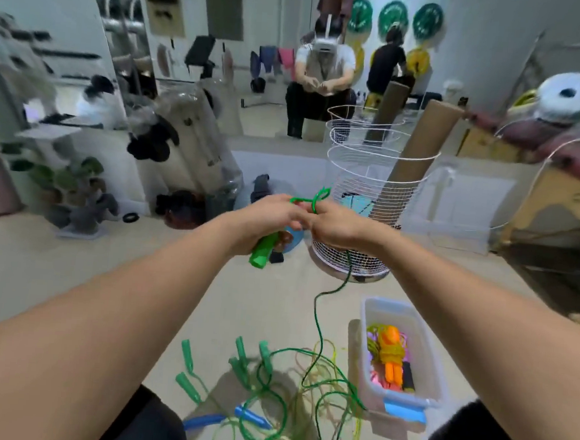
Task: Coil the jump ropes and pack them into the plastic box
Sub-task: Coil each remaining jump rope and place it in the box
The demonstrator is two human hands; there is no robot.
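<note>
Room: pale floor (pixel 276 298) under me, cluttered walls beyond, and a mirror (pixel 258 63) showing a seated person wearing a headset.
Landmark: I take the plastic box (pixel 433 364), low on the floor, as my reference.
Left hand: my left hand (pixel 264 221), up and left of the box, curls round a bright green handle (pixel 262 250) whose end pokes out below the palm.
Right hand: my right hand (pixel 336 228), above the box and touching the left, pinches green cord (pixel 316 311) into small loops (pixel 312 200) that stand up over the fingers.
Cord: it drops from my right hand down to the tangle just left of the box.
Tangle: loose green and yellow ropes (pixel 303 403), teal handles (pixel 241 357) and a blue handle (pixel 251 416).
Box contents: an orange-handled rope (pixel 390 354) already coiled inside.
Behind the box: a white wire basket (pixel 369 198) holding a cardboard tube (pixel 421 143).
</note>
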